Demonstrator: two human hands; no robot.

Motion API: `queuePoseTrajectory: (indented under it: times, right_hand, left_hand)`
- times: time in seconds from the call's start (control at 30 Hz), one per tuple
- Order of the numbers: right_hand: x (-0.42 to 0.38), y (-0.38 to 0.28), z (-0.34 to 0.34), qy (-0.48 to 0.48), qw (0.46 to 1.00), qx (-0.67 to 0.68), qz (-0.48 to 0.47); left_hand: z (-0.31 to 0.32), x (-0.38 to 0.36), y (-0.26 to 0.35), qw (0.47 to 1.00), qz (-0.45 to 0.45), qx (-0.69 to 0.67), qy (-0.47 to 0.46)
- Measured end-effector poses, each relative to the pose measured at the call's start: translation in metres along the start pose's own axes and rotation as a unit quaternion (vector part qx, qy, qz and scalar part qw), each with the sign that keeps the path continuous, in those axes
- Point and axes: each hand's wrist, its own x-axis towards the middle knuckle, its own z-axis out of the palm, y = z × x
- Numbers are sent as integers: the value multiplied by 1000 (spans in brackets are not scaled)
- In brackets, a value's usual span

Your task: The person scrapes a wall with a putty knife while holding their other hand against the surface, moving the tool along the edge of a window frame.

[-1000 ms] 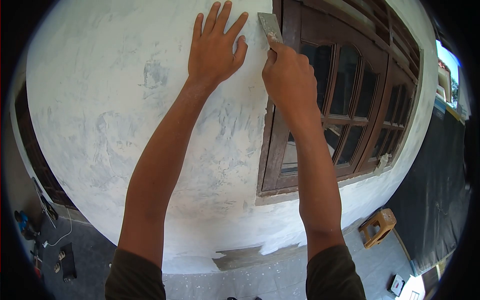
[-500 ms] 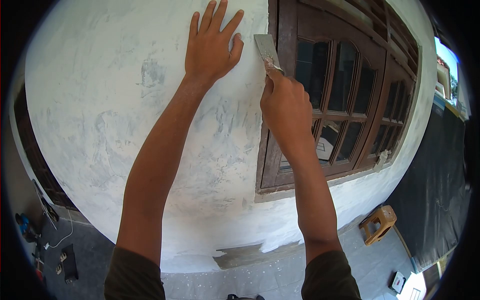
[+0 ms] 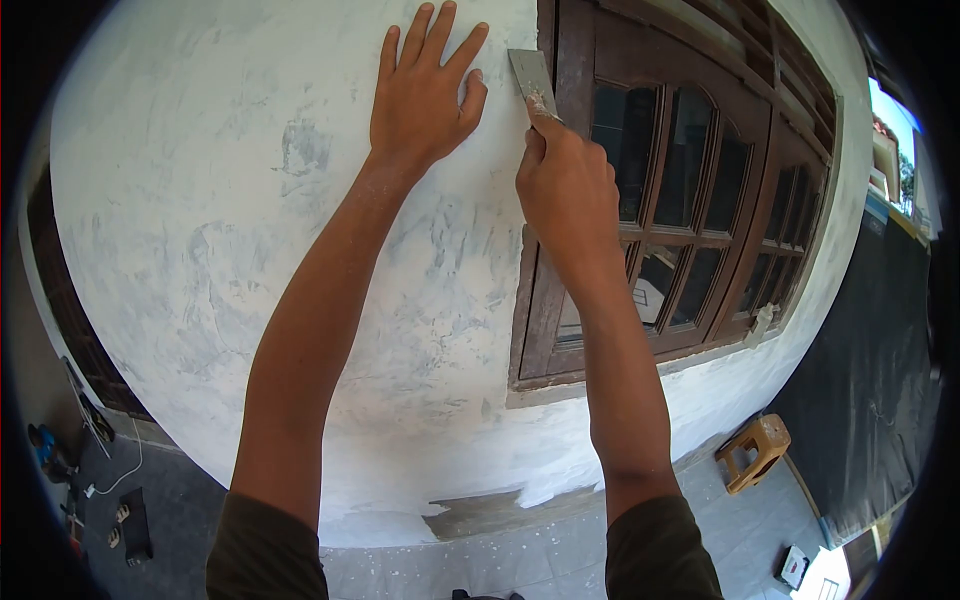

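My left hand (image 3: 425, 95) lies flat against the white, patchy wall (image 3: 240, 220), its fingers spread. In my right hand (image 3: 570, 180) is a putty knife (image 3: 533, 80), gripped by its handle, which my fingers mostly hide. The wide metal blade points up and rests at the wall's edge beside the brown wooden window frame (image 3: 573, 85). Whitish residue clings to the blade near the handle. Grey patches show through the white coat on the wall below and left of my hands.
Right of my right arm is the paned window (image 3: 690, 160). A brown plastic stool (image 3: 755, 452) stands on the grey floor (image 3: 480, 572) near a black sheet (image 3: 860, 370). At lower left, a white cable (image 3: 122, 478) and a pair of sandals (image 3: 119, 525) lie on the ground.
My right hand has slid the putty knife a little upward along the window frame's edge. My left hand has stayed in place on the wall.
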Motion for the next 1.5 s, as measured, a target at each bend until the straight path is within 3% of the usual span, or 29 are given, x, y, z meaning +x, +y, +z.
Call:
queuePoseTrajectory:
  times: [0.17,0.33,0.53,0.73,0.9,1.17,1.23,1.33,1.5]
  right_hand:
    - [28,-7,-3,55,998,10,-37]
    - [-8,-4,1,-16,1000,-11,24]
    - [33,-12,-6,25,1000,6,-6]
    - [-13,-1,1,3,1000,-24,-3]
    - [33,-12,-7,16,1000,9,7]
    - [2,-2,2,-17,999,-17,27]
    - [32,-3,1,49,998,17,-33]
    - [37,0,-3,48,997,4,-56]
    - [-18,8,3,10,999,-26,-25]
  left_hand:
    - [-1,0,-1,1000,3,0,2]
    - [0,-1,-1,1000,-3,1,-4]
    - [1,-2,-2,1000,1,6,-8]
    - [0,-1,-1,1000,-7,3,-7]
    - [0,-1,-2,1000,5,2,1]
    - [2,-1,-2,1000,3,11,6]
    - [2,-1,-2,1000,9,16,1]
    - [2,-2,-2,1000,6,9,7]
    - [0,-1,-1,1000,-4,-3,-2]
